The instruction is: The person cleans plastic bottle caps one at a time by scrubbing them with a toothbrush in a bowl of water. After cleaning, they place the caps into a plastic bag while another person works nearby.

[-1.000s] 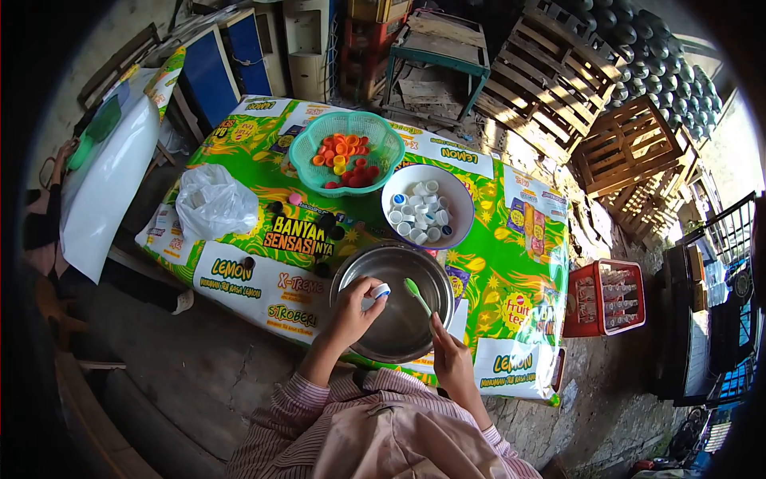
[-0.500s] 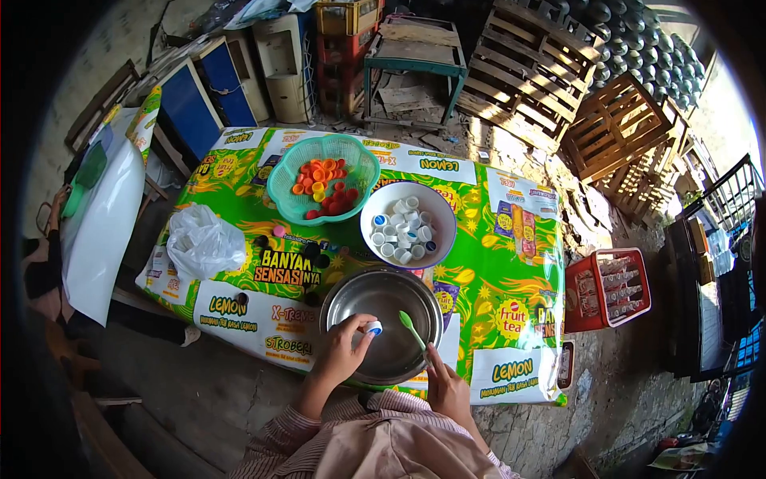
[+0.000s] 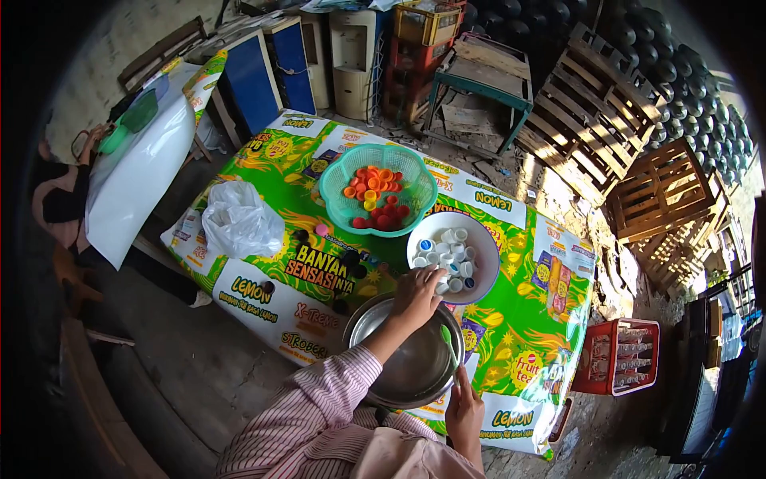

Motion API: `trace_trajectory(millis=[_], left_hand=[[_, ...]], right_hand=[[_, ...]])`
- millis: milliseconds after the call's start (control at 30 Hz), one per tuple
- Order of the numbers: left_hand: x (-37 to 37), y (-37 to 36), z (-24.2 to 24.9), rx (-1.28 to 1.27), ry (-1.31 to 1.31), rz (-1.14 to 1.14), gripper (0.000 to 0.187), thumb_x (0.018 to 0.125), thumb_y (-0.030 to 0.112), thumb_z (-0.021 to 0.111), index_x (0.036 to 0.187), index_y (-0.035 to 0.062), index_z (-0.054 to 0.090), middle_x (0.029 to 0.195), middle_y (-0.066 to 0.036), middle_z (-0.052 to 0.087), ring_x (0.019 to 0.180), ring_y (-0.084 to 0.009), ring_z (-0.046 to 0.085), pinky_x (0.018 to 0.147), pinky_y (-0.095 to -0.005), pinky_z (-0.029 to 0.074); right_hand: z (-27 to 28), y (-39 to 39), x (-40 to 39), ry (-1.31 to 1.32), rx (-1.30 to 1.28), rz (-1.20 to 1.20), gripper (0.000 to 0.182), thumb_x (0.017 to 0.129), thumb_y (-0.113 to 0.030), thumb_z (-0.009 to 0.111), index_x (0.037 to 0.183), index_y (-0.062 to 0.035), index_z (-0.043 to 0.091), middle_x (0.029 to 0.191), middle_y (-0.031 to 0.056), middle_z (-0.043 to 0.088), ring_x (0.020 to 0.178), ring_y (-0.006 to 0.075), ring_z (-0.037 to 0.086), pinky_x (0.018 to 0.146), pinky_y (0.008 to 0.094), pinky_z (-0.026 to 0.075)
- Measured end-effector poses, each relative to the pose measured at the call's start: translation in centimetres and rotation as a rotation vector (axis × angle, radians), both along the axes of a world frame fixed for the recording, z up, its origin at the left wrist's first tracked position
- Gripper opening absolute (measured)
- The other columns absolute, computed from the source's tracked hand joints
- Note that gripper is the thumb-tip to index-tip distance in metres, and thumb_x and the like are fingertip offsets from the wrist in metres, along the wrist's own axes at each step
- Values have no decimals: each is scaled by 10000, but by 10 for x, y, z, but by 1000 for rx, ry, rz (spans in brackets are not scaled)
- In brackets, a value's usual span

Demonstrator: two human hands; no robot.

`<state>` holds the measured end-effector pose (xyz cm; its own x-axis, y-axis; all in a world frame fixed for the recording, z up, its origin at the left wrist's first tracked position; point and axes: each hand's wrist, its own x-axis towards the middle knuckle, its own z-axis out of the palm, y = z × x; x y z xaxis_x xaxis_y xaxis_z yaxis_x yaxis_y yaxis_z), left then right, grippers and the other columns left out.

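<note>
My left hand [image 3: 418, 298] reaches over the near left rim of a white enamel bowl [image 3: 488, 270], fingers together at a white bottle cap [image 3: 442, 286]. Several white and blue-topped caps [image 3: 448, 254] lie in that bowl. In my right hand [image 3: 463, 405] is a slim light-green tool [image 3: 448, 342], its wider rounded end pointing away from me over the right side of a steel basin [image 3: 391, 393]. The tool's lower end is hidden in the fingers. Beyond stands a mint-green plastic basket [image 3: 335, 209] with orange, red and yellow caps [image 3: 375, 185].
A crumpled clear plastic bag [image 3: 242, 223] lies on the left of the table's printed cover [image 3: 519, 319], with a few dark caps [image 3: 351, 263] nearby. Another person's hand [image 3: 96, 137] is at far left by a green container [image 3: 128, 128]. A red crate [image 3: 614, 358] stands right.
My left hand has moved from over the steel basin to the white bowl with the cap. My right hand still holds the green tool. The whole view has shifted and turned.
</note>
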<state>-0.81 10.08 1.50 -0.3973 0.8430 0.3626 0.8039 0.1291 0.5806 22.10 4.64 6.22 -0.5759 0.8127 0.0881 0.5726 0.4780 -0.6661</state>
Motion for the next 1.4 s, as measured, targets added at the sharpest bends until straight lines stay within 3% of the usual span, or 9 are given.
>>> trace_trajectory(millis=[67, 233, 600, 700, 833, 1000, 1100, 1233, 1400], left_hand=[[4, -12, -5, -31, -35, -34, 654, 708, 205, 707, 1287, 129, 411, 1330, -167, 356, 1214, -356, 361, 990, -453, 315], [-34, -82, 38, 201, -72, 51, 499, 740, 186, 682, 1178, 61, 477, 1191, -142, 475, 1116, -324, 449, 942, -421, 352], [-293, -247, -40, 370, -12, 1168, 688, 810, 214, 649, 1341, 16, 257, 1299, -238, 353, 1232, -368, 327, 1013, -464, 258], [-297, -249, -40, 530, -518, 845, 625, 808, 222, 634, 1324, 44, 328, 1218, -197, 463, 1196, -337, 376, 1000, -443, 261], [-216, -226, -4, 20, 177, 612, 481, 781, 170, 595, 1247, 130, 482, 1131, -42, 541, 1089, -233, 450, 898, -425, 262], [-164, -217, -4, -161, 234, 174, 524, 748, 168, 626, 1254, 188, 492, 1055, -38, 561, 1028, -208, 471, 867, -402, 252], [-165, -233, 11, -332, 144, -10, 301, 766, 151, 620, 1063, 105, 616, 933, -94, 610, 924, -261, 539, 848, -416, 356], [-189, -259, 62, -34, 8, 58, 193, 756, 172, 655, 889, 36, 623, 783, -108, 634, 718, -292, 591, 761, -398, 434], [-274, -270, 33, 64, 26, 639, 682, 693, 294, 731, 1226, 20, 404, 1093, -174, 502, 1047, -332, 474, 916, -417, 363]], right_hand=[[-3, 6, -3, -24, 11, 19, 429, 869, -72, 495, 1295, -89, 441, 776, 160, 607, 602, 329, 590, 524, 409, 452], [-5, 0, -22, 56, 59, 0, 472, 838, -4, 487, 1302, -57, 421, 802, 221, 605, 626, 366, 590, 538, 414, 451], [-10, -52, -120, 115, -56, 81, 300, 780, -59, 607, 1046, -6, 479, 670, 206, 572, 562, 366, 578, 499, 420, 432], [-11, -58, -150, 156, 20, 158, 258, 788, -75, 611, 986, -6, 463, 587, 174, 548, 502, 335, 568, 462, 393, 422], [7, -54, -201, 203, -250, 158, 286, 795, -115, 652, 855, -10, 393, 493, 77, 449, 408, 146, 431, 415, 305, 352], [9, -46, -292, 192, -206, 364, 449, 739, -262, 725, 881, 18, 405, 624, 139, 505, 503, 306, 514, 490, 394, 423], [14, -49, -341, 334, 188, 482, 445, 695, -180, 725, 968, 21, 437, 899, 195, 491, 855, 362, 489, 731, 414, 404], [6, -47, -390, 315, 177, 507, 540, 613, -143, 743, 1024, 32, 438, 935, 189, 490, 882, 366, 484, 754, 416, 417], [-49, -29, -411, -63, 227, 485, 443, 593, 33, 605, 972, 1, 377, 1039, 177, 449, 988, 357, 478, 791, 456, 439]])
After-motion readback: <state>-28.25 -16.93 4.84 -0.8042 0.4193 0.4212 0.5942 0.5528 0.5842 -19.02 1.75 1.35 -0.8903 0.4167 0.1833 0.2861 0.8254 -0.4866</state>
